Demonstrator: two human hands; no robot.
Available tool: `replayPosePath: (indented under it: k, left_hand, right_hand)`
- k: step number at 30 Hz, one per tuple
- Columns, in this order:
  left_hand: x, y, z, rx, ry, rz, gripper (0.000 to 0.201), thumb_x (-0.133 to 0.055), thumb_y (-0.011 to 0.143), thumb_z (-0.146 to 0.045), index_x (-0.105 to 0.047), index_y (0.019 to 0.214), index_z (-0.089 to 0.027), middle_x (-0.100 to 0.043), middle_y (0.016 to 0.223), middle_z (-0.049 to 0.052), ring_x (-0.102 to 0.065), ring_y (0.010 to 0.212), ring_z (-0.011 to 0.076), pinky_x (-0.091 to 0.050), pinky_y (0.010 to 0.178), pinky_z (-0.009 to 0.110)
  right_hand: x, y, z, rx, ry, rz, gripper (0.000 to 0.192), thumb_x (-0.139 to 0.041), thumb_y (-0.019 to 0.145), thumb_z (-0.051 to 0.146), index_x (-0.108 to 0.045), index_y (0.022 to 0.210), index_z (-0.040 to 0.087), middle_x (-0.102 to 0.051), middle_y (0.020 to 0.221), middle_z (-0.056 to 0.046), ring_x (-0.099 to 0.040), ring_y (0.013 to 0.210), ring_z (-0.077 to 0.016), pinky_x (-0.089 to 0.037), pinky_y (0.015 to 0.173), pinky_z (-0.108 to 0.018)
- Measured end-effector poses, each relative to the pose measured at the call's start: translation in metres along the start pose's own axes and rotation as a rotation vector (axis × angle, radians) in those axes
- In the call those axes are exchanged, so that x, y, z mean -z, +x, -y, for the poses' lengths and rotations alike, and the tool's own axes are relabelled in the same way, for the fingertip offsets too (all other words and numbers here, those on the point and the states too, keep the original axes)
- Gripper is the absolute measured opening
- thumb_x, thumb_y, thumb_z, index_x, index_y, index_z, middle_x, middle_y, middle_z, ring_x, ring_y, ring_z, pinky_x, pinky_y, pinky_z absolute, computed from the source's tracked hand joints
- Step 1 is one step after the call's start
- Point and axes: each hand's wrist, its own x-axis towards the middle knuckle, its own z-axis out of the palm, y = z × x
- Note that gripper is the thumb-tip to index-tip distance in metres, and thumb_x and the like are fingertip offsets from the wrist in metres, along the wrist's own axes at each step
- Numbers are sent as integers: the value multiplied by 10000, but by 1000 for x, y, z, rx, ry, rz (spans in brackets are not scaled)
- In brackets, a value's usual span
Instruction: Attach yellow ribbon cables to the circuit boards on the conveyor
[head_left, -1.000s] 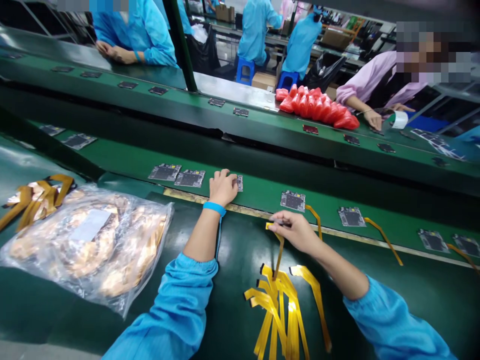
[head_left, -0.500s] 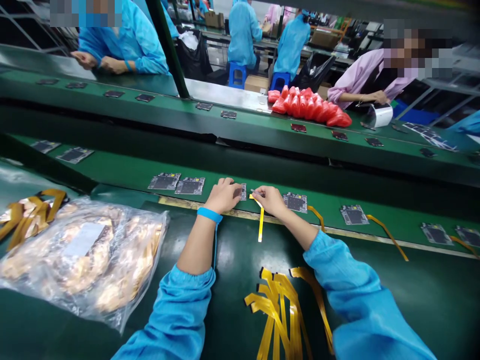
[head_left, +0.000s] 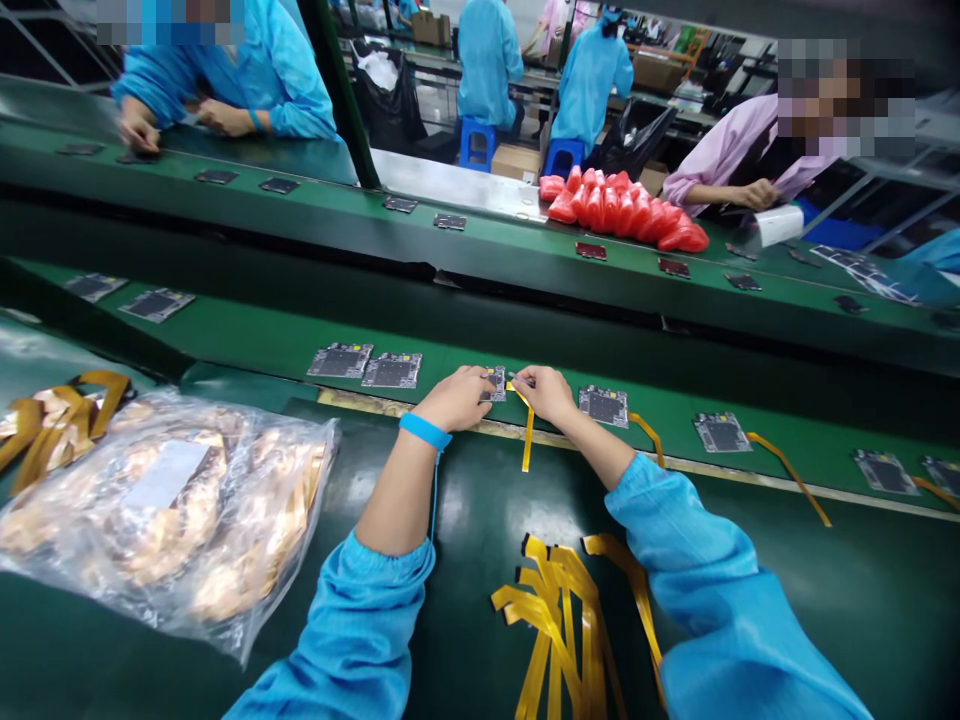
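Observation:
My left hand (head_left: pixel 456 397), with a blue band at its wrist, grips a circuit board (head_left: pixel 495 382) at the near edge of the green belt. The hand covers most of this board. Just to the right, my right hand (head_left: pixel 547 393) pinches a yellow flat flex cable (head_left: pixel 528 440) near its upper end, at the board's right side. The cable's tail hangs over the belt's edge toward me. A small grey piece shows at my right fingertips, too small to name. Whether cable and board are joined, I cannot tell.
More flex cables (head_left: pixel 559 610) lie on the bench between my forearms. A clear plastic bag (head_left: pixel 169 500) of cables sits left. Boards (head_left: pixel 604 406) with cables attached lie to the right, and bare boards (head_left: pixel 392 370) to the left. Co-workers sit across, near red bundles (head_left: pixel 622 212).
The boards on the near belt have shifted slightly right, and both my hands with them. My right hand and the cable end are closer to the held board. A co-worker's hand has reached a far board.

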Motion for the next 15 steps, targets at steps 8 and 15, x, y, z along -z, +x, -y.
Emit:
replayPosePath:
  k: [8,15]
  left_hand:
    - [-1,2,-5,-6,-18,7,386,-632,898,-218,-756,1262,-250,-629,1473,84,-540,1430,285,-450,1192,381]
    - [-2,3,-15,-38,12,19,417,-641,902,-219,-734,1306,-256,-621,1466,96,-543,1424,299,-433,1207,401]
  right_hand:
    - [4,-1,-10,13,-31,11,149,-685,965,331,-805,965,242,-813,972,-41,-723,909,-229,-442,695,-274]
    - [14,4,-16,23,-32,86,141,-710,937,320,-823,936,236,-809,927,-34,-719,873,-210,-440,670,-253]
